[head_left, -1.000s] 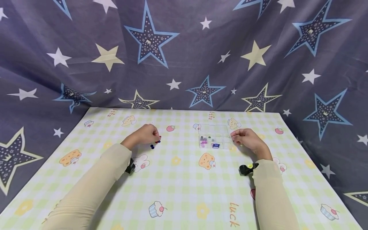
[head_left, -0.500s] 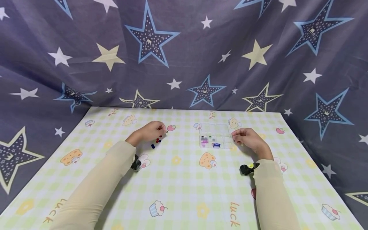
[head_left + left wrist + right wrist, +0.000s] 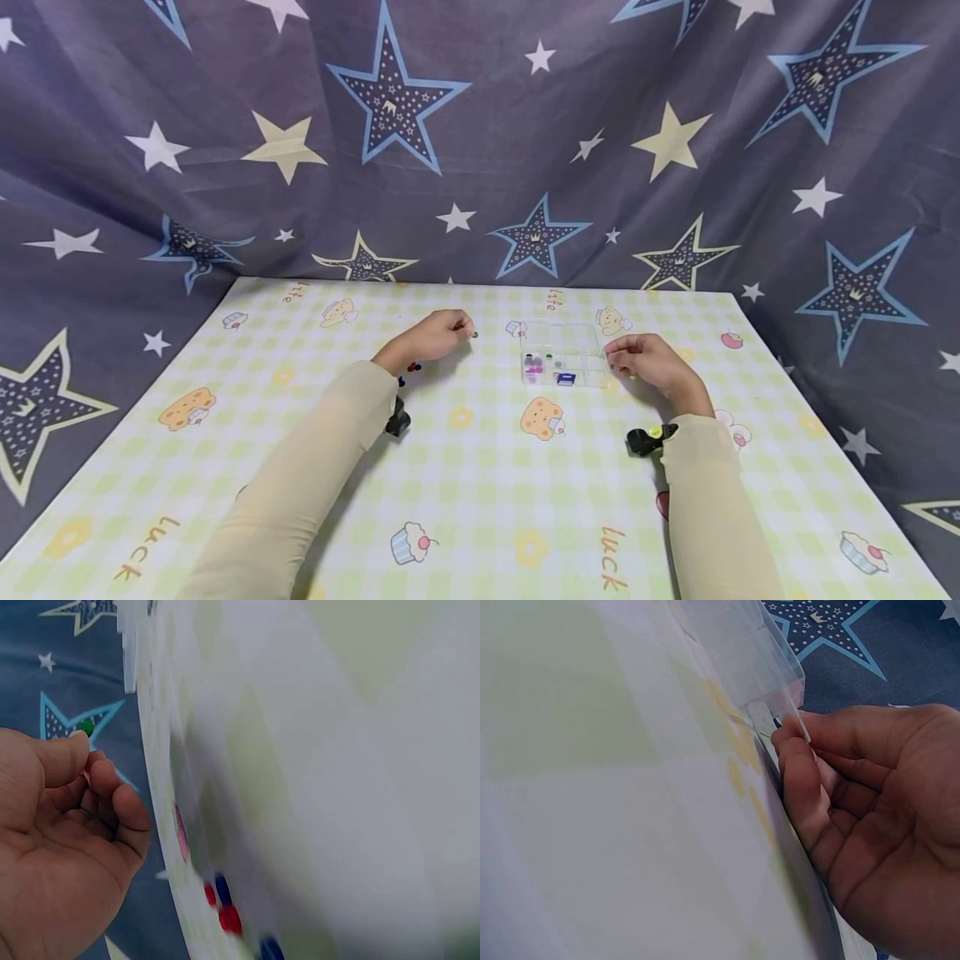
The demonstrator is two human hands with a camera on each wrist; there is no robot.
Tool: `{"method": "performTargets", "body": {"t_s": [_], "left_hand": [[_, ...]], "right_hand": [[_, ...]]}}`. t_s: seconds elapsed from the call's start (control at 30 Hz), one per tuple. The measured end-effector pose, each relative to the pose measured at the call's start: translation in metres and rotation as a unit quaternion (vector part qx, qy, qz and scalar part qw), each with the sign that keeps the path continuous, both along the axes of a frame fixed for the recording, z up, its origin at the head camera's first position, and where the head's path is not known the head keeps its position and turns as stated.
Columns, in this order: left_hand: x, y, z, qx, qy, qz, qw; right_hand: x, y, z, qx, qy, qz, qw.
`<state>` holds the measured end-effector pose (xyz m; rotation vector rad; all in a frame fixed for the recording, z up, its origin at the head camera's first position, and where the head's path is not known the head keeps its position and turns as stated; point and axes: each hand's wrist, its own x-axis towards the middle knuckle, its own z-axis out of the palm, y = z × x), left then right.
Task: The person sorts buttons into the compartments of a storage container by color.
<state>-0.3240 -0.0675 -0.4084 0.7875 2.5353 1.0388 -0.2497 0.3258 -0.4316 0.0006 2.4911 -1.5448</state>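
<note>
My left hand [image 3: 444, 333] pinches a small green round piece [image 3: 86, 727] between thumb and fingertips, held above the table. In the head view it is a dark speck at the fingertips, left of a clear plastic compartment box [image 3: 567, 337]. At that box's right edge, my right hand [image 3: 647, 360] pinches a thin clear part of it between thumb and forefinger. Inside the box's near-left compartments lie pink pieces [image 3: 533, 370], several dark or green ones and a blue-and-white item [image 3: 566, 379]. Small red pieces [image 3: 230, 919] and blue pieces [image 3: 271, 949] lie behind the left hand, blurred.
Both hands work over a table with a green checked cloth [image 3: 465, 492] printed with cartoon figures. A dark curtain with stars [image 3: 480, 150] hangs at its far edge. Each wrist carries a black camera, such as the right camera [image 3: 645, 442].
My left hand has moved right from the red and blue pieces toward the box, carrying the small green piece. My right hand has stayed at the box's edge.
</note>
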Motion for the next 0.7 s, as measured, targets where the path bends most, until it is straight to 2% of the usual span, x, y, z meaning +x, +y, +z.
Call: {"method": "performTargets", "body": {"t_s": [0.17, 0.3, 0.43, 0.7], "left_hand": [[0.0, 0.022, 0.001, 0.012, 0.007, -0.006, 0.9999], [-0.001, 0.039, 0.0, 0.016, 0.031, -0.02, 0.9992], [0.002, 0.053, 0.002, 0.02, 0.026, -0.026, 0.9991], [0.007, 0.081, 0.005, 0.021, 0.032, -0.046, 0.9982]], "right_hand": [[0.001, -0.001, 0.001, 0.0, 0.0, -0.001, 1.0], [0.0, 0.0, 0.001, -0.002, -0.005, -0.001, 1.0], [-0.001, 0.0, 0.003, 0.0, -0.011, 0.0, 1.0], [0.014, -0.011, 0.026, -0.004, -0.01, 0.011, 1.0]]}}
